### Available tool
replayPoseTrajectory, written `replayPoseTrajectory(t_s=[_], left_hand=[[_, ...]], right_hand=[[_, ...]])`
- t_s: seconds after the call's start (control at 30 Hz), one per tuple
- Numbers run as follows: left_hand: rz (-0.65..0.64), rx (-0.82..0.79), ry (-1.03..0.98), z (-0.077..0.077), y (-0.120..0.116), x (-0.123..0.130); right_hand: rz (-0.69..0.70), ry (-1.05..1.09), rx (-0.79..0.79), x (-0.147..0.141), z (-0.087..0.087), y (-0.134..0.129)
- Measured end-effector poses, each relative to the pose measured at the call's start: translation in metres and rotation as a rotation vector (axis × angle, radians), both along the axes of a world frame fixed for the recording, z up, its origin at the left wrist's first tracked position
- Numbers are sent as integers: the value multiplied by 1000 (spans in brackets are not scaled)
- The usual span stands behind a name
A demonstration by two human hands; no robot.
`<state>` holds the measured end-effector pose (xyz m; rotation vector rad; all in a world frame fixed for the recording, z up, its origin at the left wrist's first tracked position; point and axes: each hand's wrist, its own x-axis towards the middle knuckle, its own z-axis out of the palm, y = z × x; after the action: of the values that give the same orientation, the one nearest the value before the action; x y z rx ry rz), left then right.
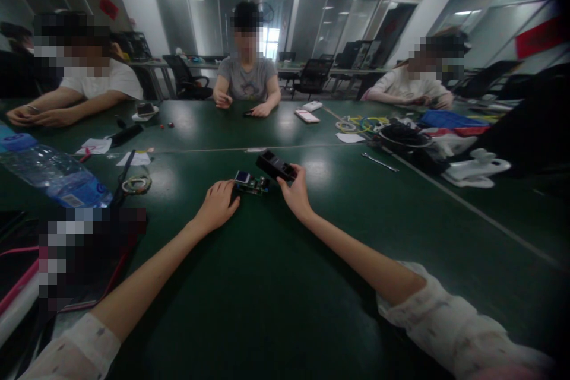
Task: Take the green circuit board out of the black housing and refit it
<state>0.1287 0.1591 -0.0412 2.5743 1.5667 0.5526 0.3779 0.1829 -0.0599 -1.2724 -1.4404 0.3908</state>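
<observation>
My right hand is closed on one end of a black rectangular plastic case, thumb on the near side and fingers behind. The case is tilted and its far end points up and to the left. Just left of it, a small circuit board with a little screen lies on the green table. My left hand rests palm down at the board's left end, thumb apart from the fingers. Its fingertips are at the board's edge; whether they press on it is hard to see.
A water bottle and a coiled cable are on the left. To the right lie a wrench, a white clamp and bundled cables. Several people sit around the green table. A phone lies across from me.
</observation>
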Motion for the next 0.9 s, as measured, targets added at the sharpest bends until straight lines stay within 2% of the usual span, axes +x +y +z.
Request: replayPoseTrajectory(t_s=[0.17,0.4,0.77,0.9], left_hand=[[-1,5,0,-1,1,0],[0,13,6,-3,2,0],[-4,-3,6,1,0,0],[-3,-3,3,0,0,0]], right_hand=[[-48,-58,-55,5,-13,9],[-138,-173,-48,4,-8,3],[-88,-112,-56,5,-9,5],[-50,-55,23,1,-1,-2]])
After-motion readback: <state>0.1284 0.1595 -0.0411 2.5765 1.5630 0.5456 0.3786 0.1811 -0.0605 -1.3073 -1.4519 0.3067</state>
